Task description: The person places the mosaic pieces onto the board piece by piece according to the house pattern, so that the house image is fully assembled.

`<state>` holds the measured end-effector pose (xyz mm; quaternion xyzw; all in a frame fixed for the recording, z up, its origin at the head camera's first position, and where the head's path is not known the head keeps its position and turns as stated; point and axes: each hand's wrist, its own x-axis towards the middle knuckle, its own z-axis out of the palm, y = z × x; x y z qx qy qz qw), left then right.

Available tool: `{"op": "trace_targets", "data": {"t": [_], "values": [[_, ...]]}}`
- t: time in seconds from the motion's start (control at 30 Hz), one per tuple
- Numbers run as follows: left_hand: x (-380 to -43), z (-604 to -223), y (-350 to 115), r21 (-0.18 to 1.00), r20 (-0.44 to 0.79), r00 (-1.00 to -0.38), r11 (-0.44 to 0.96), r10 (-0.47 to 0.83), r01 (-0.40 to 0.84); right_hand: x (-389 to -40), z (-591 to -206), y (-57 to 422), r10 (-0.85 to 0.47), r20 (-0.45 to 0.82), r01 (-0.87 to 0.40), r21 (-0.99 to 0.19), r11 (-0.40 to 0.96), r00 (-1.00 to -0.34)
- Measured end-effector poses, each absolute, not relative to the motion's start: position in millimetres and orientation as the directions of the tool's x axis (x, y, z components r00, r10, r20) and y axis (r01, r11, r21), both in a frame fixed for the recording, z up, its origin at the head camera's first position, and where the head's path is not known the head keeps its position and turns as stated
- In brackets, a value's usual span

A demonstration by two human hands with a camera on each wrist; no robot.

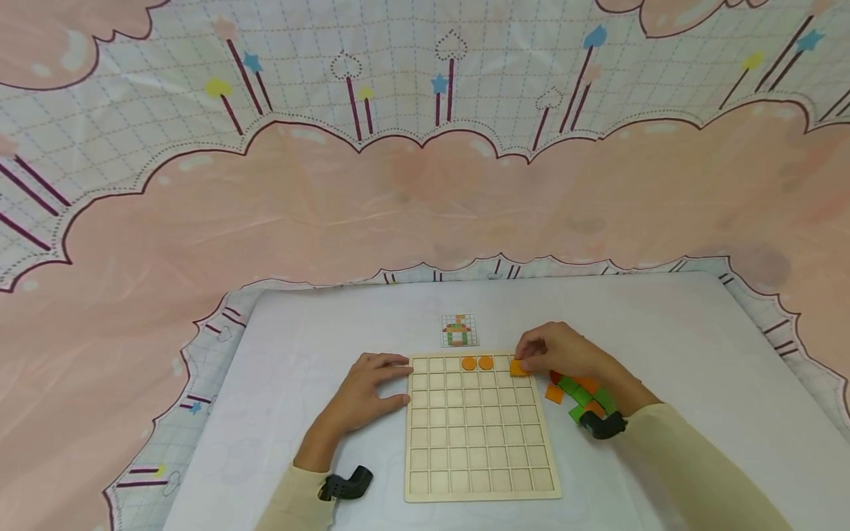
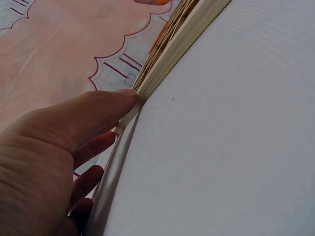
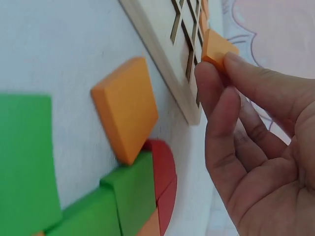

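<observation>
My right hand (image 1: 564,351) pinches an orange square tile (image 3: 216,47) between thumb and fingertips. In the head view the tile is over the top row of the wooden grid board (image 1: 458,441), toward its right corner. Two orange round pieces (image 1: 468,363) sit side by side in cells of that row. At the board's left side, my left hand (image 1: 369,391) has its fingers loosely extended, fingertips and thumb at the edge. The left wrist view shows the thumb (image 2: 110,105) lying along the board's side wall.
Right of the board, under my right forearm, lies a heap of green tiles (image 1: 581,396), with orange and red pieces among them. One orange tile (image 3: 129,110) lies between heap and board. A small pattern card (image 1: 459,330) is beyond the board's far edge on the white table (image 1: 319,332).
</observation>
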<state>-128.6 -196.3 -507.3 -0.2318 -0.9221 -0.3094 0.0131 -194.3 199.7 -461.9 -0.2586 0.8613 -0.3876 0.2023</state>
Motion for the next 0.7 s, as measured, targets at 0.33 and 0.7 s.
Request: {"op": "trace_targets", "data": {"t": [0.33,0.7], "values": [[-129,-507,-197,0.572,0.162,-0.893,0.697,0.421,0.433,-194,-461,183,-0.631,-0.107,-0.332,-0.776,0.536,-0.768],[-129,-508,-198,0.574,0.162,-0.893,0.696,0.420,0.432,-195,-466,165,-0.636,-0.083,-0.343,-0.785,0.516,-0.767]]}}
